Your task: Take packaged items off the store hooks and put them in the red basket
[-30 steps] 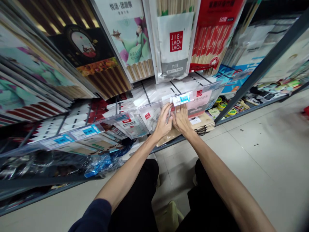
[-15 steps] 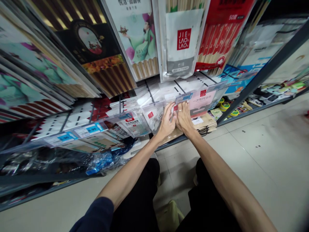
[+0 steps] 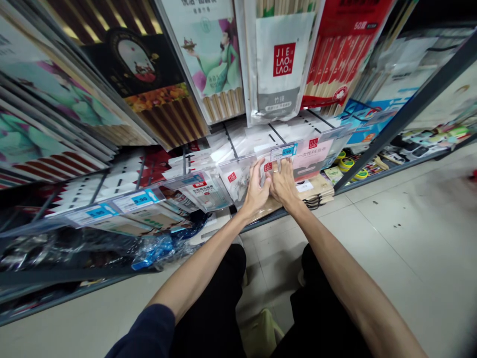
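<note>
Both of my hands are at the front of a lower row of hanging packets. Between them is a pale plastic packet (image 3: 268,167) with a small red logo, mostly covered by my fingers. My left hand (image 3: 258,188) is closed on its left side, fingers up along the edge and thumb towards the middle. My right hand (image 3: 283,183), a ring on one finger, is closed on its right side, fingertips just below a blue-and-white price tag (image 3: 284,151). A pink packet (image 3: 312,155) hangs right beside the right hand, and a white packet (image 3: 235,178) to the left.
Large chopstick packs, including a white one (image 3: 282,64) and a red one (image 3: 345,54), hang above my hands. A dark shelf post (image 3: 404,112) slants at the right. Brown flat packs (image 3: 320,189) lie on the bottom shelf. Clear plastic wrapping (image 3: 152,248) sticks out lower left.
My left fingertips have shifted slightly left and down, away from the price tag, so more of the tag and the packet's red logo shows. My right hand has barely moved.
</note>
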`<state>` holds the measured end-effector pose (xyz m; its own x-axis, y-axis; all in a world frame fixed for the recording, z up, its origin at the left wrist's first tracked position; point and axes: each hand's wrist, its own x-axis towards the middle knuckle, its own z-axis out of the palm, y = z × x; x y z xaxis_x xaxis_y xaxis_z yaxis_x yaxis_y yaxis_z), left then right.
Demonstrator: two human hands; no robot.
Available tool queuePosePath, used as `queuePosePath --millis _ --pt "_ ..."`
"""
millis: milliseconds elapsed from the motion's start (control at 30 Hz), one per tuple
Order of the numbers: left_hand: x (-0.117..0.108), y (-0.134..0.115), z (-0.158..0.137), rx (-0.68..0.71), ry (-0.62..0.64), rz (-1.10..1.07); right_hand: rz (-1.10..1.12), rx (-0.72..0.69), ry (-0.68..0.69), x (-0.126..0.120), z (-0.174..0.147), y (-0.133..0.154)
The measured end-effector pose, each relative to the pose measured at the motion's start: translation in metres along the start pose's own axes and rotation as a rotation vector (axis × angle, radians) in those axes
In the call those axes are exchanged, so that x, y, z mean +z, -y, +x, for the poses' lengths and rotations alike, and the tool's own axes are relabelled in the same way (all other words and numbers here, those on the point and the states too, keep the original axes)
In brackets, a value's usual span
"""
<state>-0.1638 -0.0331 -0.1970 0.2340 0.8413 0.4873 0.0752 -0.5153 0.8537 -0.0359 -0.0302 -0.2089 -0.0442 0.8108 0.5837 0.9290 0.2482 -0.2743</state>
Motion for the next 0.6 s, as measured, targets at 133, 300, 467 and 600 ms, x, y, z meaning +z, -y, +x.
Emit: queuePosePath --millis 133,300,467,600 --pt "-0.002 0.006 0.0 0.007 0.018 0.01 -0.002 0.018 0.008 0.001 0.002 0.002" --pt "-0.003 0.01 0.004 -0.021 0.007 -0.003 0.072 0.029 0.039 -0.001 0.003 -0.001" --pt "0.001 0.012 0.01 -0.065 -0.043 0.015 0.128 0.001 0.076 0.0 0.002 -0.007" --pt "0.001 0.014 0.016 -0.061 -0.073 0.075 0.148 0.039 0.086 0.005 -0.001 -0.016"
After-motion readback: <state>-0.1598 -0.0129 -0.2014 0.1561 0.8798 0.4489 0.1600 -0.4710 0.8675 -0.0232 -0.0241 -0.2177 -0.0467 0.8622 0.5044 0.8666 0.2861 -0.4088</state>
